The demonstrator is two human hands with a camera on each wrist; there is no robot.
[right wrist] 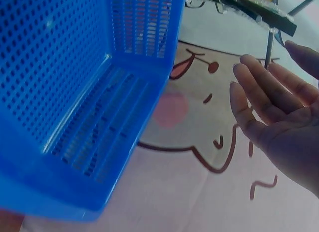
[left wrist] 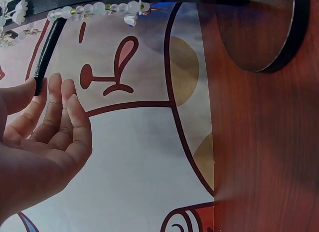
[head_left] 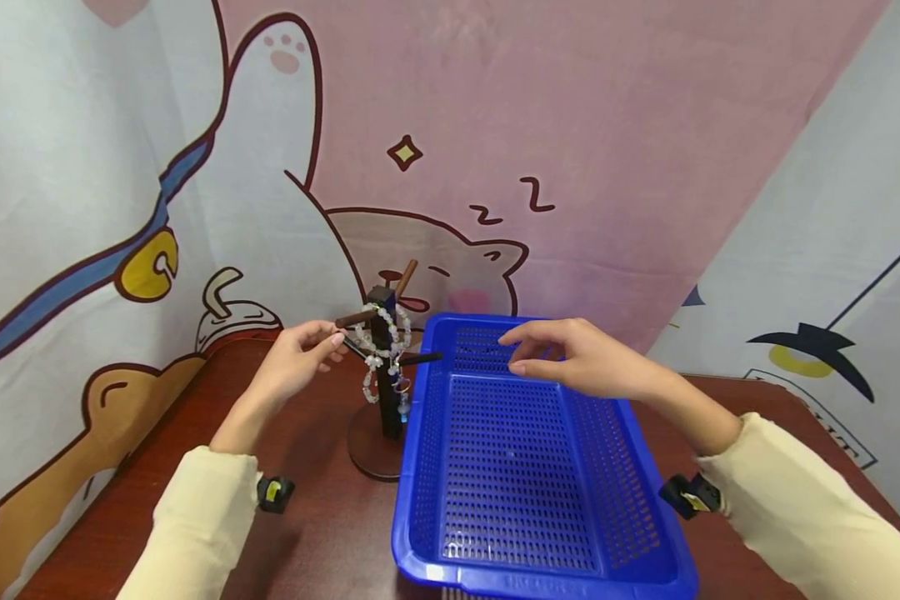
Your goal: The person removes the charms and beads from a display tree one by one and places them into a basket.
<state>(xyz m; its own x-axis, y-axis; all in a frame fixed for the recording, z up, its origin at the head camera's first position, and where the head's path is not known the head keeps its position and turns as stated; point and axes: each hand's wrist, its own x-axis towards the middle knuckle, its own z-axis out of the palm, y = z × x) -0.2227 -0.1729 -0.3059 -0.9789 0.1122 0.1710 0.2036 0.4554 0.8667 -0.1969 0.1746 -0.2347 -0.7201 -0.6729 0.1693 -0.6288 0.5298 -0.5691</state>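
A dark wooden jewellery stand (head_left: 390, 417) with a round base stands on the table, its pegs pointing several ways. Beaded bracelets (head_left: 407, 329) in white and clear tones hang from it, one with a bluish pendant. At the stand's left side, my left hand (head_left: 296, 358) pinches the end of a black peg (left wrist: 49, 52) between thumb and index finger; the other fingers are loosely bent. My right hand (head_left: 570, 358) hovers over the far part of a blue plastic basket (head_left: 517, 467), fingers relaxed and holding nothing. Nothing is visible inside the basket.
The reddish-brown table (head_left: 318, 517) runs under the stand and basket. Right behind it hangs a cartoon-printed cloth (head_left: 607, 167). The basket's left rim overlaps the stand's base in the head view.
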